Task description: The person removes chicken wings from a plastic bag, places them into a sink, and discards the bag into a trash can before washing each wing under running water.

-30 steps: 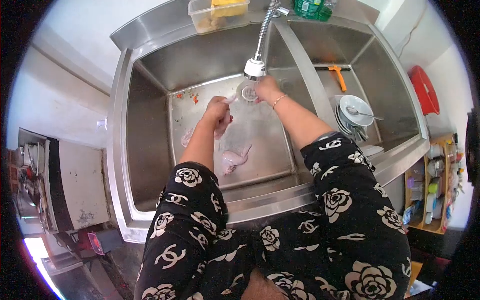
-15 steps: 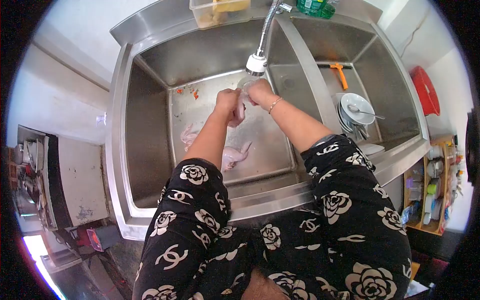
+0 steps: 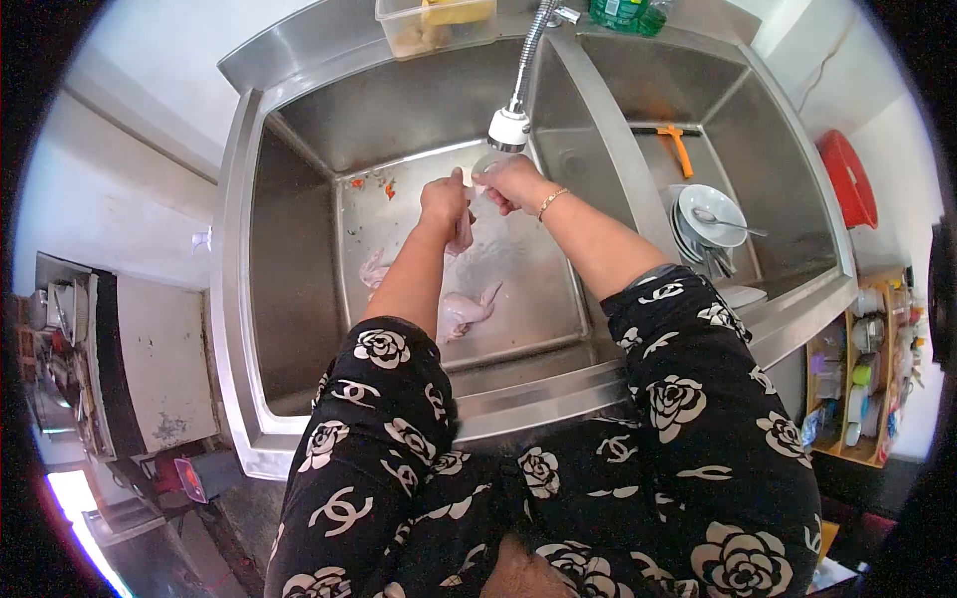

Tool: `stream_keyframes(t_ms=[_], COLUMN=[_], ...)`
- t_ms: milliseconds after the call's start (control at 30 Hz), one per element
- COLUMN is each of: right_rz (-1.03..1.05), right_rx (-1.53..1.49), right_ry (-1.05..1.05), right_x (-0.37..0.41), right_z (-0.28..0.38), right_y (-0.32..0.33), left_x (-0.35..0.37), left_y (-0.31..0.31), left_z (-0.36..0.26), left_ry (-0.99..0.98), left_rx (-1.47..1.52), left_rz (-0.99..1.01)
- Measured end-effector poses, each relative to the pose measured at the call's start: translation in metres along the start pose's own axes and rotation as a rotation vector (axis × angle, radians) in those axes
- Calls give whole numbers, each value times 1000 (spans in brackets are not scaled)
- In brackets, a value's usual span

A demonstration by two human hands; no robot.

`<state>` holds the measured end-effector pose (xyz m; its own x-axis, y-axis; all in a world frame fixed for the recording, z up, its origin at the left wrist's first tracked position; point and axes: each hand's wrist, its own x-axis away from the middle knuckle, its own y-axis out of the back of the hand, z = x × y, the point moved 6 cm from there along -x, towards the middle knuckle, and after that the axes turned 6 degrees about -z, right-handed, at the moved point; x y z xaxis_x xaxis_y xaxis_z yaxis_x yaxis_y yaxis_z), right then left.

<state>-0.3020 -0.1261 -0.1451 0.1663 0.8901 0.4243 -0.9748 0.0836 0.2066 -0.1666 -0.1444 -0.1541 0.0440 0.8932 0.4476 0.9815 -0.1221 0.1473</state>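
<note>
My left hand [image 3: 445,201] is closed around a pale raw chicken piece [image 3: 462,233] over the left basin of a steel double sink [image 3: 299,329]. My right hand [image 3: 509,181], with a bracelet at the wrist, pinches the top of the same piece just below the white faucet spray head [image 3: 508,129]. Two more raw chicken pieces lie on the basin floor: one [image 3: 467,308] near my left forearm, another [image 3: 372,270] partly hidden behind that arm.
The right basin holds stacked white bowls with a spoon [image 3: 710,223] and an orange-handled tool [image 3: 679,149]. A clear plastic container [image 3: 435,22] and a green bottle [image 3: 620,14] stand on the back ledge. Red food scraps [image 3: 374,183] lie at the basin's far left.
Both hands rose from near the drain and came together under the spray head, lifting the chicken piece off the basin floor. The pieces on the floor stayed put.
</note>
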Motion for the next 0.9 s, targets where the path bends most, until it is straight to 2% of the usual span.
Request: stream_keyframes(t_ms=[133,167,267,367,400,467,500,567,633,700,800,867,900], right_rz=[125,172,535,544,528,314,209,247,269,285,281,326,344], right_rx=[-76,-94,-190,-199,-184,-4,86,259,387,462,522,430,379], right_ry=[-186,-241,-231,-110,-67,-74,-77,27,131,231,135,132,127], right_x=[17,26,43,35,33,20,15,20,33,54,49,58,64], right_z=[3,3,3,-2,-4,-15,-18,-8,11,29,37,54,65], right_y=[-14,-20,-47,-49,-49,-43,-41,-47,-51,-56,-43,-33,-28], left_x=[-28,-38,-50,-13,-25,-58,-54,-35,-52,-63,-35,-34,-28], left_y=[2,5,5,0,-1,-4,8,25,26,29,45,62,73], left_z=[28,31,44,18,23,44,32,-4,7,23,1,-11,-18], left_ry=[321,214,301,335,261,118,-54,-395,-498,-433,-190,-150,14], left_rx=[446,455,638,578,497,337,-16,-728,-768,-673,-404,-347,-189], left_rz=[-101,-133,-126,-23,-5,27,-83,-297,-220,-96,37,-17,-95])
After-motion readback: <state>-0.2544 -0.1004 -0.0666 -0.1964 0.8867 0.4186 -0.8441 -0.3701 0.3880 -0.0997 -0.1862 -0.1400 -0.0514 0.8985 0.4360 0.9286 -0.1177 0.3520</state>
